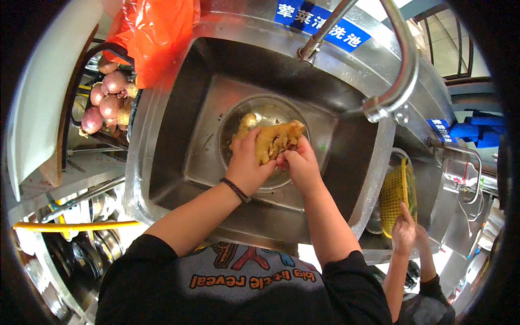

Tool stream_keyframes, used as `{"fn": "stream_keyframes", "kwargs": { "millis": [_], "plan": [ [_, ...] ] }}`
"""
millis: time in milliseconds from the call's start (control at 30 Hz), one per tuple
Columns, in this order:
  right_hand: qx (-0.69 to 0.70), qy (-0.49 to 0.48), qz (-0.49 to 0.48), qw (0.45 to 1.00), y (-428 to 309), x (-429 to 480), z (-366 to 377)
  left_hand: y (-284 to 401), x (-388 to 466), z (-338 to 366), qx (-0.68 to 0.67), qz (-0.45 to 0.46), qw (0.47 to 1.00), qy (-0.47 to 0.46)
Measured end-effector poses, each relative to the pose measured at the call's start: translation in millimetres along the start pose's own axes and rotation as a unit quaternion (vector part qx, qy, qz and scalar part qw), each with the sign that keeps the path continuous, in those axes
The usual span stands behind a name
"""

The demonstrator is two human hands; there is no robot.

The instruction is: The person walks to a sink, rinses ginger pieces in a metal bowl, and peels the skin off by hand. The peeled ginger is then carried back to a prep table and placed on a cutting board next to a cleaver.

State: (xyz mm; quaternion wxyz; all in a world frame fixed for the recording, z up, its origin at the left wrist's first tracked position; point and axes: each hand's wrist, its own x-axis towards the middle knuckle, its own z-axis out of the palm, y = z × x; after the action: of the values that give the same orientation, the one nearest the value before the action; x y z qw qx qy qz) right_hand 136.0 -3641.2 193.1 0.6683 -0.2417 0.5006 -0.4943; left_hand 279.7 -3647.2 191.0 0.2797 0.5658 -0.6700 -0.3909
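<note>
A large knobbly piece of ginger root (280, 136) is held in both hands above a round metal bowl (224, 152), which rests on the bottom of a stainless steel sink (199, 158). My left hand (248, 158) grips the ginger's left side, with the thumb along its lower edge. At its lower right, my right hand (301, 162) holds it too, thumb and forefinger pinched close to its surface. Whether a small tool sits between those fingertips is hidden. Another ginger knob (248, 120) shows beyond my left fingers; I cannot tell if it is separate.
A curved metal faucet (406, 77) arches over the sink's right rim. At left stand a red plastic bag (162, 36) and onions (109, 106) in a dark crate. To the right, another person's hands (404, 231) hold a yellow plastic basket (392, 199) over a neighbouring sink.
</note>
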Motion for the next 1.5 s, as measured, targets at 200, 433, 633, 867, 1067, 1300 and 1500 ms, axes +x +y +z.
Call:
{"fn": "stream_keyframes", "kwargs": {
  "millis": [200,433,633,867,1067,1300,1500],
  "plan": [
    [0.062,0.047,-0.010,0.997,-13.8,-15.0,15.8,20.7,-11.5,-17.5,0.001,0.028,1.000,0.010],
    [0.022,0.053,-0.022,0.998,-26.4,-45.4,35.6,26.8,-27.8,-34.3,-0.022,0.052,0.998,0.001],
    [-0.034,0.036,-0.092,0.995,-25.7,-48.8,42.5,17.0,-19.6,-37.0,-0.155,0.106,0.981,-0.037],
    [0.003,0.012,-0.112,0.994,-23.9,-56.4,40.1,23.2,-29.9,-41.6,-0.123,0.090,0.986,-0.071],
    [0.014,-0.010,-0.093,0.995,-35.8,-62.3,34.9,27.7,-29.5,-36.5,-0.092,0.052,0.994,-0.039],
    [0.117,0.025,0.013,0.993,-49.3,-53.1,10.6,45.6,-31.6,-28.4,0.089,0.185,0.977,0.059],
    [0.092,-0.010,-0.040,0.995,-46.1,-49.5,12.8,56.8,-31.5,-31.0,0.120,0.186,0.972,0.084]
  ]
}}
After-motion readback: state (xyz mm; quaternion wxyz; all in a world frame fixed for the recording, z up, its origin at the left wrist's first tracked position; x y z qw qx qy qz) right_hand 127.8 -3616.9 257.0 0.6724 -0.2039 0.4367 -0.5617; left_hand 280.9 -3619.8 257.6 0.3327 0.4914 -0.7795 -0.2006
